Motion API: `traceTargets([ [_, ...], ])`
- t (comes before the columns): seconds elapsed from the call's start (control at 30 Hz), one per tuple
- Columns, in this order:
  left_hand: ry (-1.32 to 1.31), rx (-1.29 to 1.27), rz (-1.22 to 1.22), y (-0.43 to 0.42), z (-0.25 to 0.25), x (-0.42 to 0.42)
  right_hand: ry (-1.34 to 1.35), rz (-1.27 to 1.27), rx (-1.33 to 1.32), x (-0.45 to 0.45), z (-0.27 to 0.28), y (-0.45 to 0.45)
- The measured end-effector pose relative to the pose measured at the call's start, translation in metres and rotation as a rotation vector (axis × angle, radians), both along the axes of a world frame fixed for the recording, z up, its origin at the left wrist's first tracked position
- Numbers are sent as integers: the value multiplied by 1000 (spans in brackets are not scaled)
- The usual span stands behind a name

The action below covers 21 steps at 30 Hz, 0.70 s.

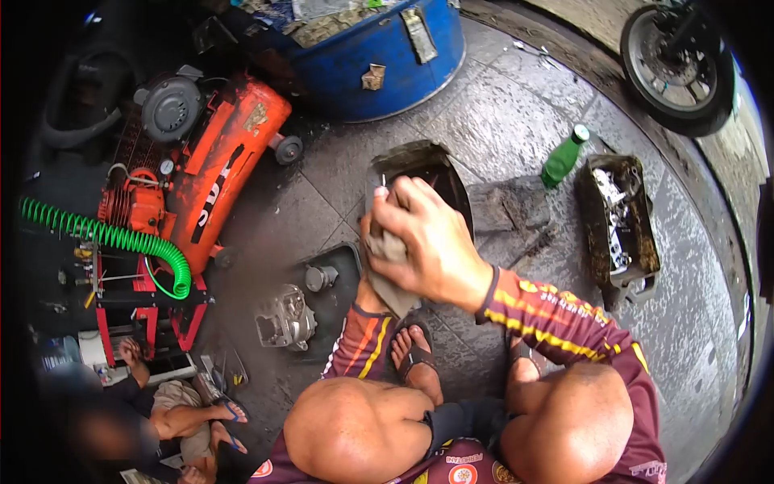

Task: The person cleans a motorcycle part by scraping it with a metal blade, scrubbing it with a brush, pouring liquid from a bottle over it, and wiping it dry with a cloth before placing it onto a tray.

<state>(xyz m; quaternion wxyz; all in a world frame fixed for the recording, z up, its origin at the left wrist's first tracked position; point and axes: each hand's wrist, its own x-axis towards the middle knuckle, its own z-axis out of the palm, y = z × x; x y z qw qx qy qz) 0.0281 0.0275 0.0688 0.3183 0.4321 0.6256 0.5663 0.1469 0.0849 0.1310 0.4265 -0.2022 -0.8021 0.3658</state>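
My right hand (431, 242) is closed around a crumpled grey-beige rag (387, 247), whose loose end hangs down over my left wrist. Underneath, my left hand (372, 295) is pressed against the rag, mostly covered by it and by my right hand. It looks closed, but what it grips is hidden. A thin metal tip (384, 180) pokes up above the fingers. Just behind my hands is a grimy open container (415, 152) with dark contents. Left of my left forearm, a black tray (348, 260) holds a round metal part (321, 278).
A metal engine casing (285, 318) lies beside the tray. To the right are a wooden block (509, 204), a green bottle (563, 157) and a parts container (597, 242). An orange compressor (230, 169), blue drum (379, 68) and motorcycle wheel (676, 73) stand around. Another person (181, 411) sits at lower left.
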Motion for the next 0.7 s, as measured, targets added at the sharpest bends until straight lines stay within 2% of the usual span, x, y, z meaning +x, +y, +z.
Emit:
traceTargets([
  [0.03,446,2,-58,-2,19,9,19,5,-30,-8,-6,6],
  [0.1,284,-110,-105,-7,12,10,-114,-153,57,-9,-11,35],
  [0.17,-320,-187,-88,-19,6,21,-167,-287,94,-10,-30,69],
  [0.2,-301,-102,-105,-11,24,32,-144,-322,97,-5,-39,82],
  [0.23,-631,-60,-46,-2,37,24,-61,-369,-31,1,-34,81],
  [0.27,-850,30,-36,1,20,-4,90,-404,-114,6,-28,77],
  [0.37,-1247,-16,-55,2,16,-26,235,-338,-236,23,-8,54],
  [0.43,-1200,-132,66,10,27,-7,242,-245,-167,17,-9,37],
  [0.47,-1232,-164,112,17,49,15,211,-195,-135,16,-7,29],
  [0.5,-1243,-160,109,17,45,22,201,-114,-77,15,-8,22],
  [0.67,-251,105,-172,0,31,35,353,-21,-82,9,-6,15],
  [0.7,-435,89,-194,-3,25,29,292,-8,-78,12,1,19],
])
